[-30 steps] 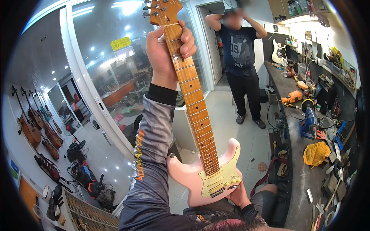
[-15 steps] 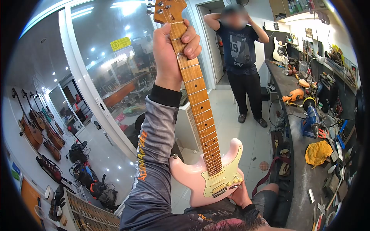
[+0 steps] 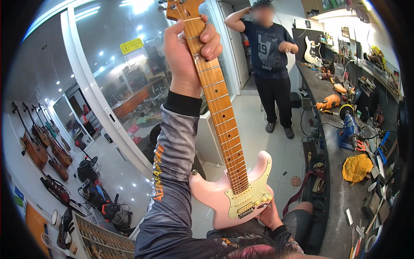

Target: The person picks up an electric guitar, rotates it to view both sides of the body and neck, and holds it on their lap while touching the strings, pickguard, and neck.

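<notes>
A pink electric guitar [image 3: 211, 200] with a cream pickguard and a maple neck stands tilted in front of me, its headstock at the top edge of the view. My left hand [image 3: 189, 47] is wrapped around the neck just below the headstock, thumb on one side and fingers curled over the strings' side. Low on the body, my right hand [image 3: 271, 216] supports the guitar at its lower right edge. Part of that hand is hidden behind the body, but fingers and palm press against it.
A long workbench [image 3: 336, 207] on the right carries an orange power tool [image 3: 328, 102], a blue machine [image 3: 347, 134] and a yellow cloth [image 3: 357, 168]. Another person [image 3: 269, 56] stands ahead. Several guitars [image 3: 34, 146] hang on the left wall beyond a glass sliding door [image 3: 92, 86].
The guitar's neck and my left hand have shifted slightly left and up in view. The other person has lowered one hand from the head to chest height.
</notes>
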Demonstrator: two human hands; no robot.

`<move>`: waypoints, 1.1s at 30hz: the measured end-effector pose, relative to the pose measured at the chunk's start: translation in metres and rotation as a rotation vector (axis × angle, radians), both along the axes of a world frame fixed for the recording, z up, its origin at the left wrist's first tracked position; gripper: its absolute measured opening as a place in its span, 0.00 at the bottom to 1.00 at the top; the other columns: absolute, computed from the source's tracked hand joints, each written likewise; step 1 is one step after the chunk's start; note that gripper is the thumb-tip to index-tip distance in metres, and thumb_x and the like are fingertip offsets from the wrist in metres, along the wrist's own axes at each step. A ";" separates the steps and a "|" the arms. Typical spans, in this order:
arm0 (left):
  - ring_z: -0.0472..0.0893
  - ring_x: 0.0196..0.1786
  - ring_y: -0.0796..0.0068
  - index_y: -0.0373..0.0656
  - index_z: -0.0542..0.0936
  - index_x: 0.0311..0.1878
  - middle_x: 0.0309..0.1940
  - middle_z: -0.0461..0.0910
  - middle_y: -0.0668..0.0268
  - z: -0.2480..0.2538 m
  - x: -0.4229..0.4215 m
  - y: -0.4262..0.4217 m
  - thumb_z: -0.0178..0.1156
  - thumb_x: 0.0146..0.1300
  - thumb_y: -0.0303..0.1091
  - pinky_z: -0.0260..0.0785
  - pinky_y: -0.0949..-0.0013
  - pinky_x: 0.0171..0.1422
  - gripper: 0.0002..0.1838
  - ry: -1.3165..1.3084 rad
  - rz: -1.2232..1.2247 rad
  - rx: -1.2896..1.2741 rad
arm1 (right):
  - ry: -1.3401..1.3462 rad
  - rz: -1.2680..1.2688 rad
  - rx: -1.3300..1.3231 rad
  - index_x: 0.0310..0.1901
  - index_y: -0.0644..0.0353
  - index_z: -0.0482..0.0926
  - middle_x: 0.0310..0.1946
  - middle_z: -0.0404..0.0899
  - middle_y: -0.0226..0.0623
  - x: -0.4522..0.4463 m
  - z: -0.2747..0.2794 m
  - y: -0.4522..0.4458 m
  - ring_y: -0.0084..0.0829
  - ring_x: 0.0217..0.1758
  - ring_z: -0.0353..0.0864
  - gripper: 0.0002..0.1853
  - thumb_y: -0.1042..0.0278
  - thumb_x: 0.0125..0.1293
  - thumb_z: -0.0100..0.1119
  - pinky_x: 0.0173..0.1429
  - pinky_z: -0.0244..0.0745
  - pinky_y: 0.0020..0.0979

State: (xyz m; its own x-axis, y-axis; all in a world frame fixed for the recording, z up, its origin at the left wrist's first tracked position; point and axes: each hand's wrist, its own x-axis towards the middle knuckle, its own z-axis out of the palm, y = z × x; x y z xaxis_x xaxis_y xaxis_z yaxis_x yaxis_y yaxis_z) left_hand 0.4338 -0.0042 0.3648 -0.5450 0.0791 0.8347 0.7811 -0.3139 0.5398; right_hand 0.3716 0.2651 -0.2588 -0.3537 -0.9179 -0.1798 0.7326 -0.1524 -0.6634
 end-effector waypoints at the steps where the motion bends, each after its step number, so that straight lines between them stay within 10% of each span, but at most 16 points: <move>1: 0.69 0.26 0.78 0.34 0.75 0.59 0.34 0.71 0.67 0.000 0.000 -0.001 0.51 0.84 0.53 0.65 0.70 0.30 0.26 -0.006 -0.035 0.002 | 0.008 0.002 0.000 0.91 0.42 0.60 0.88 0.68 0.35 0.000 0.003 0.000 0.44 0.85 0.73 0.54 0.10 0.80 0.27 0.82 0.72 0.56; 12: 0.73 0.27 0.77 0.34 0.72 0.62 0.46 0.74 0.61 0.008 -0.008 -0.006 0.51 0.86 0.70 0.68 0.70 0.32 0.39 0.018 -0.273 -0.116 | 0.025 0.003 -0.034 0.92 0.41 0.59 0.89 0.67 0.32 0.002 0.007 0.000 0.41 0.86 0.71 0.54 0.08 0.78 0.28 0.84 0.71 0.54; 18: 0.76 0.46 0.71 0.38 0.72 0.61 0.50 0.73 0.63 0.014 -0.015 0.007 0.55 0.84 0.70 0.74 0.66 0.45 0.37 0.028 -0.254 -0.179 | 0.012 0.009 -0.036 0.92 0.41 0.59 0.89 0.66 0.32 0.001 0.000 0.000 0.41 0.87 0.70 0.54 0.09 0.78 0.29 0.85 0.69 0.53; 27: 0.84 0.35 0.62 0.38 0.80 0.60 0.54 0.86 0.46 0.009 -0.012 0.028 0.40 0.88 0.74 0.81 0.65 0.29 0.42 0.040 -0.131 -0.075 | -0.001 0.013 -0.060 0.92 0.40 0.60 0.89 0.66 0.32 0.001 -0.004 0.000 0.41 0.88 0.69 0.54 0.09 0.79 0.30 0.85 0.68 0.54; 33: 0.84 0.49 0.58 0.38 0.78 0.60 0.63 0.80 0.47 0.008 -0.018 0.023 0.47 0.86 0.72 0.86 0.59 0.48 0.38 0.030 -0.258 -0.024 | -0.027 0.009 -0.046 0.91 0.41 0.60 0.89 0.66 0.33 -0.001 -0.008 -0.001 0.41 0.87 0.70 0.54 0.09 0.79 0.30 0.85 0.69 0.54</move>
